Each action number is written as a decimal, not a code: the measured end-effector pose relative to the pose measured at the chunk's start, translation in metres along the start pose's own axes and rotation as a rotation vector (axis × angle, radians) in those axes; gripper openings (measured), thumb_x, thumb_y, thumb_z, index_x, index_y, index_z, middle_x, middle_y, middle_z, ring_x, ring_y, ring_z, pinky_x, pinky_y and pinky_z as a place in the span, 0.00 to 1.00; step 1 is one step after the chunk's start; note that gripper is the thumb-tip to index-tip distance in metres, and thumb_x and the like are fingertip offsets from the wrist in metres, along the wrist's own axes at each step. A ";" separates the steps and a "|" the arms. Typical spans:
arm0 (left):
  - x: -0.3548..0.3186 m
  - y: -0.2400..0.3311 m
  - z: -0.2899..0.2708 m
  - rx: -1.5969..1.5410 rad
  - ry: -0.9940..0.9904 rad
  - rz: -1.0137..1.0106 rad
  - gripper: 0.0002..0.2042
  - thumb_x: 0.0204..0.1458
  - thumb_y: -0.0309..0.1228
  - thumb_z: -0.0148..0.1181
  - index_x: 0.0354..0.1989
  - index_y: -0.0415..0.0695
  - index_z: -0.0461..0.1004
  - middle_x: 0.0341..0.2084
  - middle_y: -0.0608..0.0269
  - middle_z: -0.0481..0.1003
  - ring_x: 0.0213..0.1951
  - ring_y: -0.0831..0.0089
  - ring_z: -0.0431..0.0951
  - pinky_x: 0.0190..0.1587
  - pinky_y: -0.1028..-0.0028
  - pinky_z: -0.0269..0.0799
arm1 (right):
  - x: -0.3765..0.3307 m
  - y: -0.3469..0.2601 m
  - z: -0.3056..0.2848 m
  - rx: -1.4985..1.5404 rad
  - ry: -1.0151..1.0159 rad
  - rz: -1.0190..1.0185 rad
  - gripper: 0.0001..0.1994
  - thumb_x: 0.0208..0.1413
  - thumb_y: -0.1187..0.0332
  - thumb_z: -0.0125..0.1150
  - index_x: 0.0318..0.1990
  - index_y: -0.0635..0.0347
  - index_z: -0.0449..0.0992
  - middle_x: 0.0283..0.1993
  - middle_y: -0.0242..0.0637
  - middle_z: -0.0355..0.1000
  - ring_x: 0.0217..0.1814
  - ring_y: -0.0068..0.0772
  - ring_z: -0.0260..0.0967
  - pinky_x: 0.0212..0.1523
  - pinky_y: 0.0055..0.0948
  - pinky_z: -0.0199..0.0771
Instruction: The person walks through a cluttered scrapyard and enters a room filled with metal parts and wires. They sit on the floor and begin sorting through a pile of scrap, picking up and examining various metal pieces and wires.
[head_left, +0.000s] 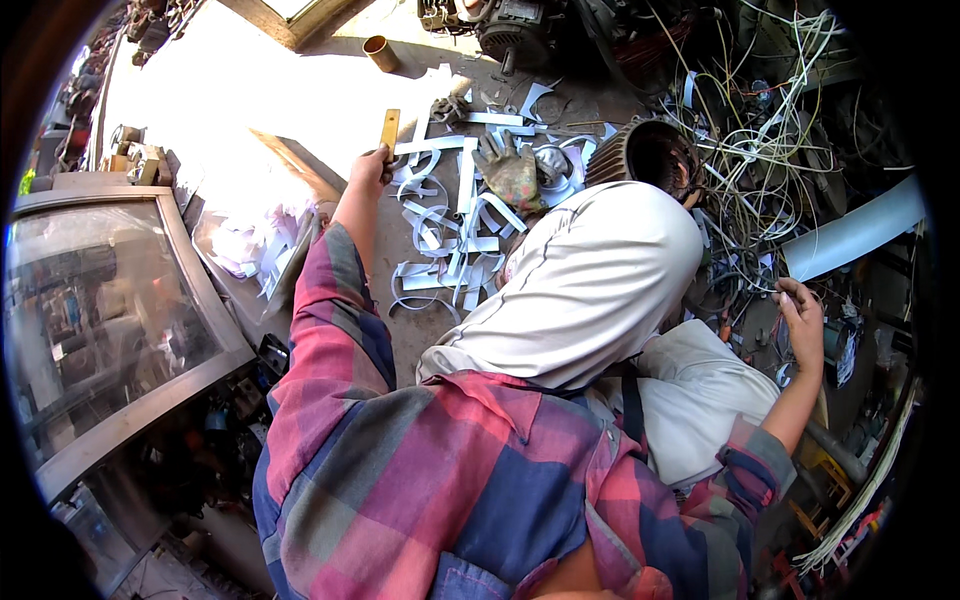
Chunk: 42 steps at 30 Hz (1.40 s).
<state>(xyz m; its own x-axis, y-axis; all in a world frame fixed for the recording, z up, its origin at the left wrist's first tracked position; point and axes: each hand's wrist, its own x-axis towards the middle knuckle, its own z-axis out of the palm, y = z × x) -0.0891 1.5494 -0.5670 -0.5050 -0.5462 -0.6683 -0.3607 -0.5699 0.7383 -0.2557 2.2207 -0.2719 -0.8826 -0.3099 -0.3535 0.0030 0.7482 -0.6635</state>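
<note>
My left hand [370,168] is closed round the lower end of a short, flat yellow strip [390,128] that points up and away. Below and beside it, curled and straight white strips [430,225] lie scattered over the floor. My right hand [800,318] is out at the right, thumb and fingers pinched together. Its fingertips are by the near corner of a long white sheet [858,232] and some thin wires; what they grip, if anything, is too small to make out. A stained work glove [510,172] lies among the strips.
A finned metal motor housing [645,160] stands past my knee, beside tangled pale wires [775,125]. A motor [512,40] and a brass-coloured cylinder [381,54] are at the back. At left are a bag of white scraps [250,245] and a framed glass panel [110,290].
</note>
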 end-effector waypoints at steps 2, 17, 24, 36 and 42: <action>0.021 0.026 0.014 -0.133 0.013 0.189 0.18 0.56 0.31 0.50 0.51 0.35 0.60 0.35 0.52 0.71 0.31 0.67 0.76 0.28 0.74 0.74 | 0.000 0.010 -0.001 0.012 -0.002 0.021 0.15 0.56 0.70 0.50 0.48 0.69 0.68 0.44 0.38 0.69 0.46 0.27 0.67 0.49 0.24 0.63; 0.151 -0.030 0.103 1.615 -0.072 0.756 0.21 0.45 0.31 0.56 0.50 0.63 0.70 0.55 0.49 0.62 0.58 0.51 0.59 0.58 0.68 0.59 | -0.004 0.051 -0.019 0.020 0.011 0.239 0.16 0.57 0.71 0.49 0.51 0.69 0.66 0.48 0.41 0.68 0.50 0.31 0.66 0.52 0.27 0.61; 0.197 -0.046 0.117 1.611 -0.091 0.932 0.09 0.45 0.34 0.55 0.36 0.53 0.77 0.34 0.63 0.76 0.40 0.63 0.74 0.41 0.70 0.70 | 0.006 0.053 -0.021 -0.047 -0.046 0.266 0.16 0.55 0.74 0.49 0.51 0.70 0.66 0.49 0.43 0.68 0.51 0.34 0.66 0.52 0.29 0.63; -0.012 -0.125 0.192 1.318 -0.317 1.051 0.27 0.36 0.37 0.67 0.49 0.52 0.69 0.55 0.45 0.57 0.54 0.46 0.61 0.51 0.59 0.65 | 0.022 0.008 -0.007 -0.099 -0.123 0.204 0.16 0.52 0.75 0.49 0.48 0.70 0.68 0.45 0.42 0.69 0.48 0.32 0.67 0.50 0.28 0.64; 0.007 -0.125 0.224 1.536 -0.073 0.800 0.21 0.36 0.39 0.64 0.44 0.59 0.72 0.50 0.52 0.61 0.54 0.52 0.60 0.46 0.56 0.67 | 0.017 0.004 -0.003 -0.112 -0.101 0.169 0.15 0.51 0.75 0.50 0.47 0.69 0.68 0.45 0.42 0.69 0.47 0.31 0.68 0.49 0.27 0.65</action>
<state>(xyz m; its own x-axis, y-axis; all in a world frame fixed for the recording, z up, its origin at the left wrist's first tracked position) -0.2231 1.7547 -0.6435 -0.9327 -0.3277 -0.1504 -0.3586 0.8865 0.2925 -0.2715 2.2204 -0.2789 -0.8222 -0.2276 -0.5217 0.0898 0.8533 -0.5137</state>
